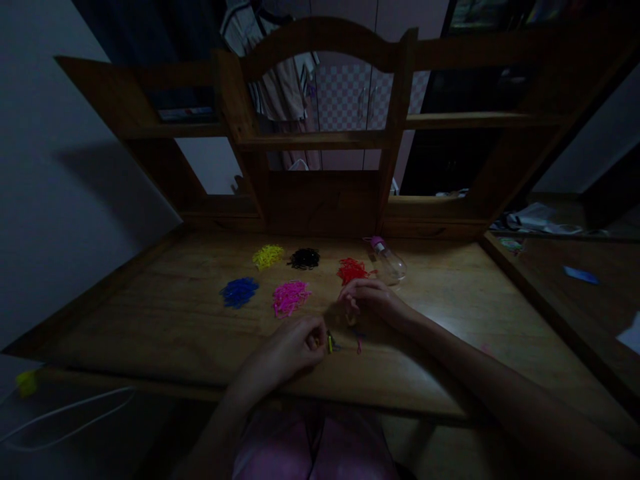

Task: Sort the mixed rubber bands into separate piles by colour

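On the wooden desk [175,320] lie small heaps of rubber bands sorted by colour: yellow [267,255], black [305,259], red [353,269], blue [239,291] and pink [290,297]. My left hand [295,347] is closed in a pinch on a small yellow band near a few loose bands [345,343] in front of me. My right hand [370,299] hovers just below the red heap with its fingers curled down over the desk; what they hold is hidden.
A clear bulb-shaped bottle with a pink cap [389,261] lies beside the red heap. A wooden hutch with shelves [320,140] rises at the back. A side desk [580,280] at right carries papers. White cable [65,413] hangs at lower left.
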The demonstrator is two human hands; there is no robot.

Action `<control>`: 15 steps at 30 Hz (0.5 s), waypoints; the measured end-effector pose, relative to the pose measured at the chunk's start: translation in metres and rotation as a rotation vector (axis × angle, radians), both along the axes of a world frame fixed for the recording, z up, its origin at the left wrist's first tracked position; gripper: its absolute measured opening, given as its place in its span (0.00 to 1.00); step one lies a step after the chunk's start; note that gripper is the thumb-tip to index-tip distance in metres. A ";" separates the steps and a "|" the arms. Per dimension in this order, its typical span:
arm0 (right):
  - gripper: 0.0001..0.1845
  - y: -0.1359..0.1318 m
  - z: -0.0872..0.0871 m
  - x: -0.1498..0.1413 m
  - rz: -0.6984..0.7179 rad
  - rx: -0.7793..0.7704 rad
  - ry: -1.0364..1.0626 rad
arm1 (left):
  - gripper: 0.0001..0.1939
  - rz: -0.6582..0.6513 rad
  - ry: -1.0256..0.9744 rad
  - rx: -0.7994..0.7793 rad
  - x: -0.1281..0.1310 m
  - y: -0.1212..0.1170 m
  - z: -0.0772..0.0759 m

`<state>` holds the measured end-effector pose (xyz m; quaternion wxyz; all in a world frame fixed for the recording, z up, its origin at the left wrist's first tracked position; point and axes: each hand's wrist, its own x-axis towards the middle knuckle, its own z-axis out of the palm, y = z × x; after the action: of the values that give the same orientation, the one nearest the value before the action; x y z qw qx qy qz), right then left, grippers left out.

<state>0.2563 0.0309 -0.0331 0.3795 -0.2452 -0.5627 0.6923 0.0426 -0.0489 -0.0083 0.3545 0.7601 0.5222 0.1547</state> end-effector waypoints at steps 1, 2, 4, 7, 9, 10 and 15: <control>0.09 0.000 0.001 0.000 0.002 0.000 -0.003 | 0.07 -0.011 0.013 0.017 0.001 0.000 0.000; 0.09 -0.001 0.001 0.000 0.001 0.001 -0.005 | 0.07 -0.024 0.026 0.031 0.001 0.001 0.001; 0.09 -0.001 0.003 0.000 -0.002 0.002 -0.010 | 0.08 -0.050 0.050 0.056 0.002 0.001 0.003; 0.08 -0.002 0.003 0.000 -0.010 0.008 -0.011 | 0.09 -0.100 0.074 0.088 0.002 0.000 0.009; 0.08 -0.002 0.002 0.000 -0.004 0.008 -0.006 | 0.12 -0.137 0.072 0.088 0.003 0.000 0.014; 0.08 -0.001 0.002 0.000 -0.001 0.008 -0.002 | 0.13 -0.157 0.071 0.080 0.004 0.000 0.016; 0.09 -0.001 0.000 0.000 0.004 0.004 0.007 | 0.15 -0.227 0.082 0.049 0.004 0.003 0.025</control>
<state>0.2561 0.0298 -0.0328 0.3806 -0.2409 -0.5634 0.6926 0.0470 -0.0454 0.0165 0.3293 0.8285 0.4428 0.0950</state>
